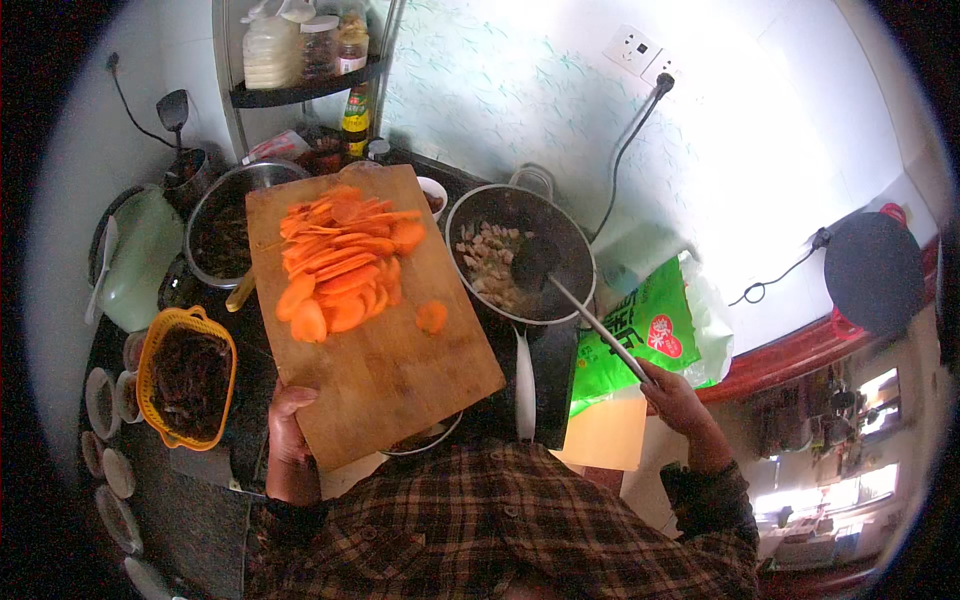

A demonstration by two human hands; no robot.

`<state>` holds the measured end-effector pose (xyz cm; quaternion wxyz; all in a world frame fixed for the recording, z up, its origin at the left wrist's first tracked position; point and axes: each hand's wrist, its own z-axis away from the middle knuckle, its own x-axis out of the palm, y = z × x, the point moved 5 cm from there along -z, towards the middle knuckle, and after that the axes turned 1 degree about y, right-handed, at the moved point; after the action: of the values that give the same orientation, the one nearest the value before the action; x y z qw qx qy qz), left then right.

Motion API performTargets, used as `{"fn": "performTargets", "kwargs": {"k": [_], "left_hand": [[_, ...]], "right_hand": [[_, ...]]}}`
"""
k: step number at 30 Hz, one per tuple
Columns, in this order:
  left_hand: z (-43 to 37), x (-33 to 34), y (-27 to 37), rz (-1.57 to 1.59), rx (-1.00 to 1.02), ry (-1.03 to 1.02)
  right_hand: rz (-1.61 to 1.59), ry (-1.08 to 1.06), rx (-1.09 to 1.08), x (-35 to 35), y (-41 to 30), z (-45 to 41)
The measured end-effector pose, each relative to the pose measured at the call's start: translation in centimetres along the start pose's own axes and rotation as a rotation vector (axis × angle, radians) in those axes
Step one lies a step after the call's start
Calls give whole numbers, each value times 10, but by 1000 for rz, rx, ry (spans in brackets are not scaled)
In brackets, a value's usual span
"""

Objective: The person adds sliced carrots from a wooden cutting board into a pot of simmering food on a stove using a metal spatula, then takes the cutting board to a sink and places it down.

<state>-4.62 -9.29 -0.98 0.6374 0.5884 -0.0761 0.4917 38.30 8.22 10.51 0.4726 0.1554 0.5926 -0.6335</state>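
Observation:
My left hand [291, 420] grips the lower left edge of a wooden cutting board [397, 375], held tilted beside the pan. Sliced carrots [345, 262] lie piled on its upper part, with one slice [431, 318] apart at the right. My right hand [670, 394] is closed around the metal handle of a spatula [600, 328], whose dark blade rests inside a deep wok-like pan [457, 281]. Small pale pieces of food, seemingly diced meat, [489, 262] lie in the pan's left half, next to the blade. The pan's long light handle [525, 382] points toward me.
Left of the board stand a metal bowl [196, 262] of dark food and a yellow plastic basket [146, 375] with dark contents. A green plastic bag [637, 337] lies right of the pan. Behind are a corner shelf [307, 91] with jars and a plugged-in cable [622, 161].

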Motion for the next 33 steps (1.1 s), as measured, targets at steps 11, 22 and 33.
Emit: {"fn": "performTargets", "kwargs": {"k": [11, 22, 33], "left_hand": [[-3, 2, -7, 33, -169, -23], [12, 19, 14, -56, 58, -33], [6, 11, 15, -178, 81, 33]], "right_hand": [[278, 158, -36, 9, 23, -36], [148, 106, -70, 25, 10, -28], [94, 128, -58, 39, 10, -58]]}}
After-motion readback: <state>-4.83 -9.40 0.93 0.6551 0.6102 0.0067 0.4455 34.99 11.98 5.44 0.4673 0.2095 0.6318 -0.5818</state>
